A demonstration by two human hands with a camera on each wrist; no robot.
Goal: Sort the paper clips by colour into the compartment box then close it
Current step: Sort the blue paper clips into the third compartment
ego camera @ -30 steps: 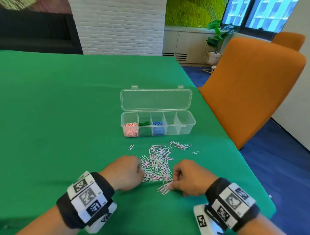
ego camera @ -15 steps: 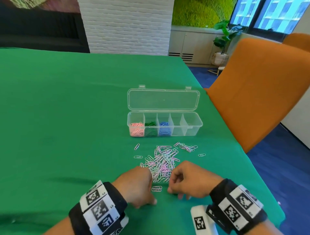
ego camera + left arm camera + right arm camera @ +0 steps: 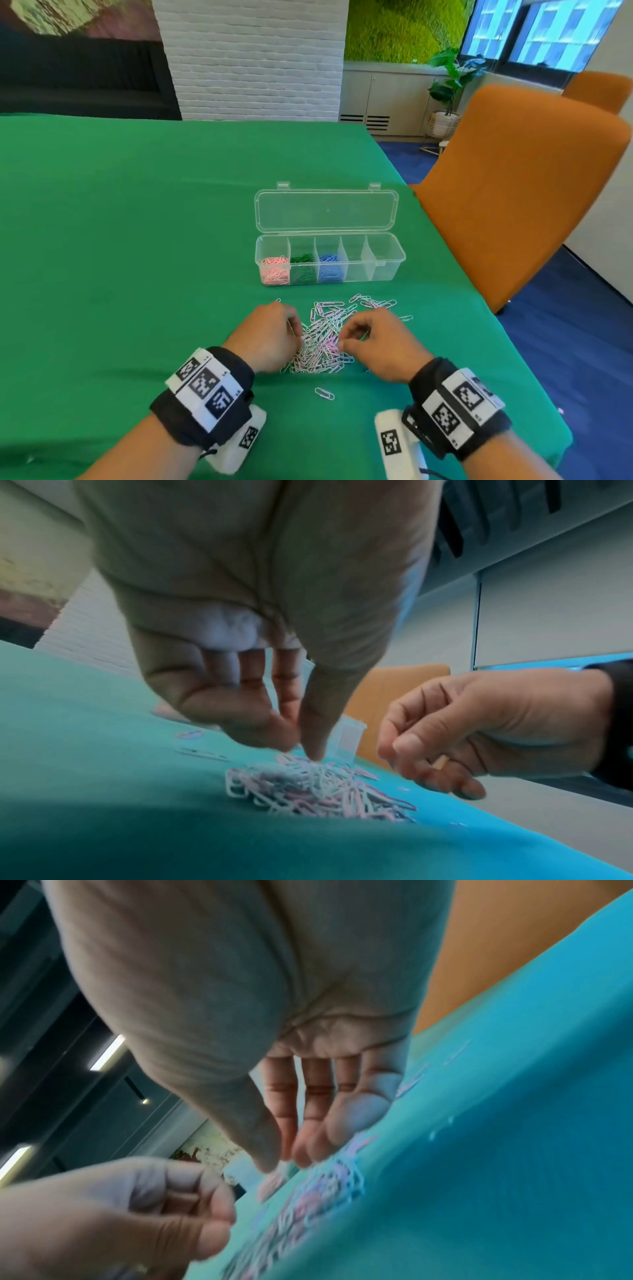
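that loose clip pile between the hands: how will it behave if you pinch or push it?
The clip pile looks tangled, so a pinch probably lifts several clips at once. They are thin wire lying flat on the green cloth: likely light, hard to get under. Pushed, they would probably slide and scatter, like the stray clip.

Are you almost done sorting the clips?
Not yet. Pink, green and blue clips already sit in three compartments of the box; two look empty. Both hands, left and right, are picking in the pile of white and pale purple ones. The lid is open.
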